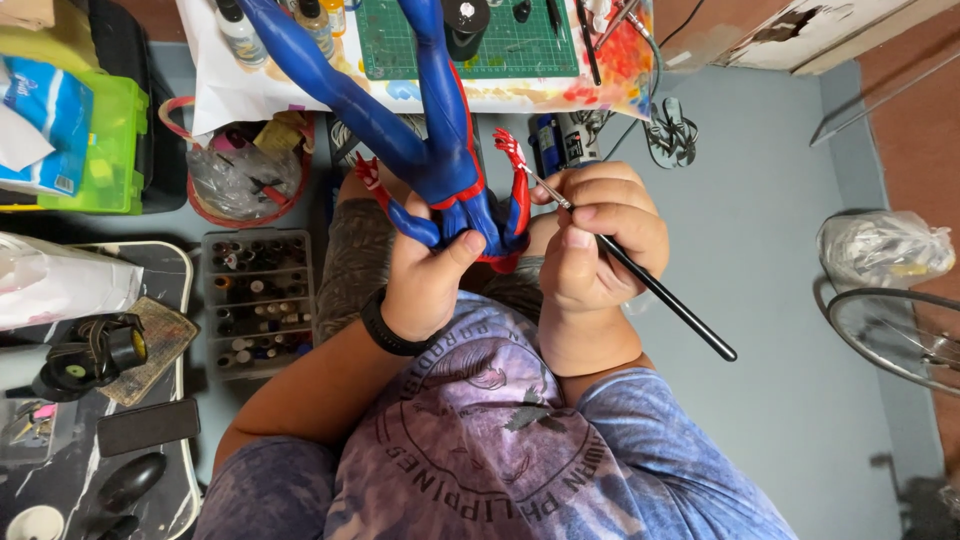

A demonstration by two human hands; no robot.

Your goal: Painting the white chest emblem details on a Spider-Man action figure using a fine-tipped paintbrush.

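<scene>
A blue and red action figure [440, 160] hangs upside down in front of my chest, its legs reaching up past the table edge. My left hand [425, 275], with a black band on the wrist, grips the figure's torso. My right hand [600, 235] holds a thin black paintbrush [660, 295], and its tip touches the figure's red hand [510, 148] on the right side.
A green cutting mat [500, 45] lies on a paint-stained sheet with small paint bottles [240, 30]. On the floor stand a tray of paint pots [258, 300] and a red bucket [240, 170]. A green box [110, 150] and a black side table [90, 400] are on the left.
</scene>
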